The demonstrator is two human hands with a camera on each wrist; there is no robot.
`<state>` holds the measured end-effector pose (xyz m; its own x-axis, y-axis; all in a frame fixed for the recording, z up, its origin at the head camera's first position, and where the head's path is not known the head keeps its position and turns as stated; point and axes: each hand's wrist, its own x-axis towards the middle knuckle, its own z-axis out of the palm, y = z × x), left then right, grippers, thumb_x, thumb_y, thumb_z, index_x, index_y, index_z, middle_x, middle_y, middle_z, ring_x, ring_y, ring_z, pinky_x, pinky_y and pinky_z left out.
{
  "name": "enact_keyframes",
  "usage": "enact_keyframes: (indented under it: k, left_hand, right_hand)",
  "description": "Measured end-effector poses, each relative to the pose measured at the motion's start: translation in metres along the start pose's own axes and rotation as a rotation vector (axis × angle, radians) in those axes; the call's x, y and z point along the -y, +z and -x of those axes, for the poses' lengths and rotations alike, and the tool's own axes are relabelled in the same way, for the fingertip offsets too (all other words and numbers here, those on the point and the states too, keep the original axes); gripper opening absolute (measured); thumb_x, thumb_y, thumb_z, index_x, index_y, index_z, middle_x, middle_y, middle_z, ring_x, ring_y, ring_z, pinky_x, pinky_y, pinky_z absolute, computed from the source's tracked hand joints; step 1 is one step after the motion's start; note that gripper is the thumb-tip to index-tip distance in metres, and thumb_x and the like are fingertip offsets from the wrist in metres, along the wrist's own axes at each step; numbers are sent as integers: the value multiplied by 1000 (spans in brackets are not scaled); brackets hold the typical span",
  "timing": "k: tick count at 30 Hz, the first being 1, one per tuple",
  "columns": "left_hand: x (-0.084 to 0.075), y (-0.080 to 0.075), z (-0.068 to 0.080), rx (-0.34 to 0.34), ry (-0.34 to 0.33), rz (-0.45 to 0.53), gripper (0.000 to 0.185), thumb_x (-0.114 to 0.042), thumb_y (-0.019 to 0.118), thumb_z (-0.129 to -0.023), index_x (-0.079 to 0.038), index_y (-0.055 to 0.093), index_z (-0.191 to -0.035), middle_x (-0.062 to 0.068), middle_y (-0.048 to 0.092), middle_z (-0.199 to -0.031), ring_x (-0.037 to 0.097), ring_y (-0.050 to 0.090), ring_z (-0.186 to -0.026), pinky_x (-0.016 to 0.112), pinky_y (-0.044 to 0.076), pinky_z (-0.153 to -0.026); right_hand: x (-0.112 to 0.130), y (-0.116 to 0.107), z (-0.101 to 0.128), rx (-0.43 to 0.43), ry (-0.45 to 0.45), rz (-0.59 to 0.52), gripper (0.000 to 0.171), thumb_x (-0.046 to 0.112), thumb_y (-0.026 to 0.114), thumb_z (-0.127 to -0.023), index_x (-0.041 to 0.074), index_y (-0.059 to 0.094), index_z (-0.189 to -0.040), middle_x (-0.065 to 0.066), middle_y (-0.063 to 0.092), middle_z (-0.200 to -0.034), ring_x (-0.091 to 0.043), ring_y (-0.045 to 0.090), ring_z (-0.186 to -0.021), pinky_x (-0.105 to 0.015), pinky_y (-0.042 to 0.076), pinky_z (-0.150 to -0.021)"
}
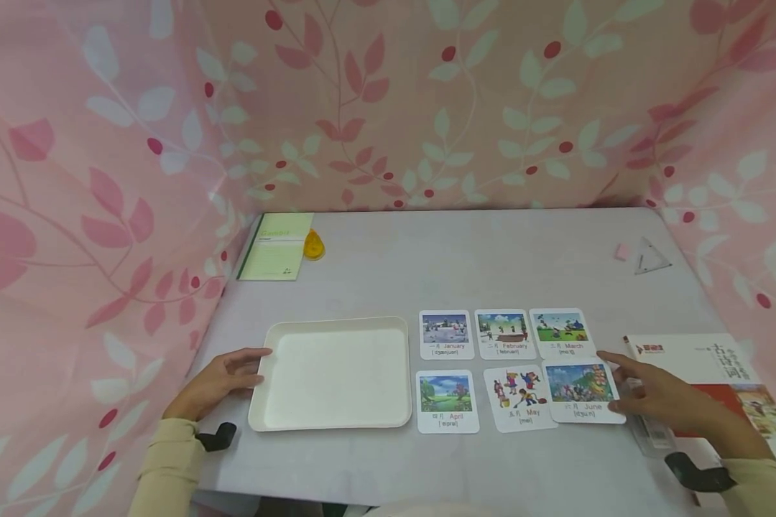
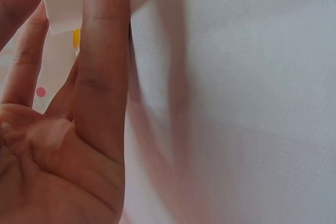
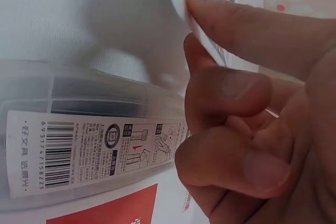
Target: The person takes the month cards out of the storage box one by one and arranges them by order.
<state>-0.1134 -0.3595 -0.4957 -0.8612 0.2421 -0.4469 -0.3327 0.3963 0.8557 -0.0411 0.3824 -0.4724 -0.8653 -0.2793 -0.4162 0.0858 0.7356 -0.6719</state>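
Right hand [image 1: 662,396] lifting the edge of the June card [image 1: 582,391]; left hand [image 1: 223,379] resting at the tray [image 1: 336,373].

The June card lies last in the lower row, beside May [image 1: 519,398] and April [image 1: 447,401], under March [image 1: 559,333]. Right thumb and index finger pinch its right edge. Left fingers lie straight against the tray's left rim. A clear box [image 3: 79,140] and book [image 1: 711,359] sit under the right hand.

My two hands, both low over the counter [image 1: 491,251]

Left hand [image 1: 223,379]: lies flat, fingers straight and close together, pointing inward; pale sleeve and a dark wrist strap behind it. Right hand [image 1: 659,393]: forefinger stretched forward, thumb pressed beneath it, the other fingers [image 3: 231,95] curled into my palm; same sleeve and strap.
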Motion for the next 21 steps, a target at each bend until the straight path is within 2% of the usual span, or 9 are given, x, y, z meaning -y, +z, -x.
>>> enact_keyframes:
  k: [6,13,21]
  left_hand:
    - [-1,0,1,-3,1,0,64,-15,80,-90,-1,54,-146,28,41,-155,35,50,-135,39,58,-87]
    - [-3,1,1,6,10,12,64,-14,79,-91,1,53,-147,30,40,-155,37,50,-135,39,58,-87]
    - [1,0,-1,-3,-5,20,63,-14,81,-89,-1,55,-145,28,41,-155,34,51,-134,41,58,-88]
  right_hand:
    - [-1,3,-5,-51,-26,140,88,23,85,-85,-6,36,-151,-14,62,-115,-15,56,-79,-27,46,-65]
    - [5,3,-6,-102,-22,194,84,23,85,-84,-11,40,-147,-17,61,-113,-18,52,-79,-28,45,-62]
    - [5,6,-8,-132,-26,223,76,21,84,-84,-8,47,-143,-18,61,-115,-18,51,-80,-27,46,-62]
